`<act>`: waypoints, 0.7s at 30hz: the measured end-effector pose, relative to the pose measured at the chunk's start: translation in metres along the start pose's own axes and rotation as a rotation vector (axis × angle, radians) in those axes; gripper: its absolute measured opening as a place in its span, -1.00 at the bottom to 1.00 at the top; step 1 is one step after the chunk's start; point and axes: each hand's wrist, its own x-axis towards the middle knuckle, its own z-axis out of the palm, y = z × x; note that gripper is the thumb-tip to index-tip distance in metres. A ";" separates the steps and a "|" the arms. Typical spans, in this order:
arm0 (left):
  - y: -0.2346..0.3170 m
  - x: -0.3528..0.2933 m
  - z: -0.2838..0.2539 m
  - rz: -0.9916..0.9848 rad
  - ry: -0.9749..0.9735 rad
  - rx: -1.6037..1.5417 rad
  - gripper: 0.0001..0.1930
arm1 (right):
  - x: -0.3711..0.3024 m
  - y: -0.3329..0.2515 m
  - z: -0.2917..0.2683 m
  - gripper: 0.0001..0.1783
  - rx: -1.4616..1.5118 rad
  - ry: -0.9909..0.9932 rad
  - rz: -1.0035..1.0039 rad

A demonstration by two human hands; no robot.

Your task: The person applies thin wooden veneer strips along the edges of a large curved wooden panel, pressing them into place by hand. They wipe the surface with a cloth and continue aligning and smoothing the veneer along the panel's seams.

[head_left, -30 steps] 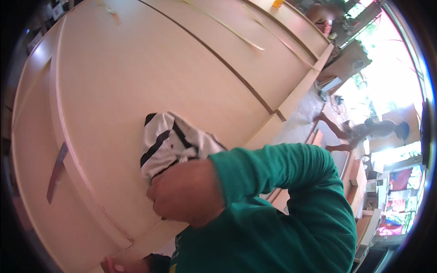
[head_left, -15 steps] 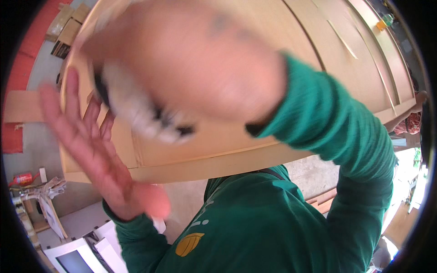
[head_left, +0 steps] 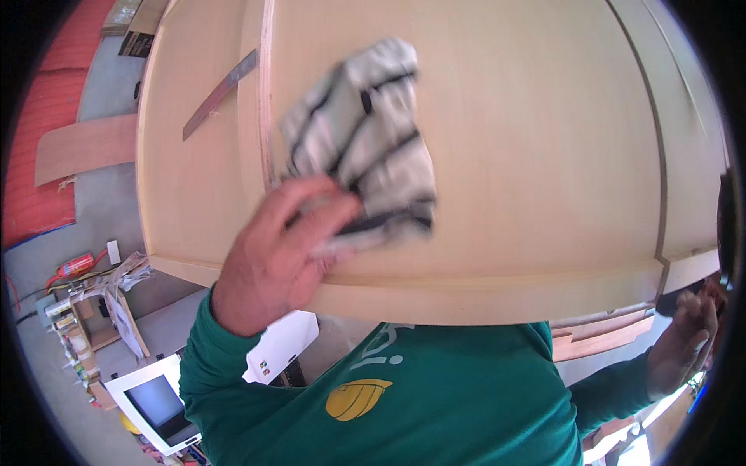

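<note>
My left hand (head_left: 276, 252) is closed on the lower edge of a crumpled white cloth (head_left: 381, 147) with black stripes. The cloth is slightly blurred and hangs above a large pale wooden panel (head_left: 536, 163) with raised rims and dividing strips. At the far right, my right hand (head_left: 684, 346) is out past the panel's near corner. Its fingers are stretched upward and I see nothing held in them. A dark and reddish shape just beyond the fingertips is too unclear to name.
A flat narrow blade-like strip (head_left: 221, 93) lies across the panel's left section. A thin wooden board (head_left: 85, 147) juts out on the left. Lower left are a red fire extinguisher (head_left: 76, 266), a shelf of small items (head_left: 78, 338) and a white-framed screen (head_left: 159, 404). Wooden planks (head_left: 602, 338) lie below right.
My right arm has swung from across the panel to the far right. My left hand, open before, now grips the striped cloth over the panel. The blade-like strip has come into view.
</note>
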 end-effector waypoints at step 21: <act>-0.024 0.026 -0.036 0.161 -0.506 -0.159 -0.38 | -0.025 -0.034 0.134 -0.69 -0.502 0.663 0.171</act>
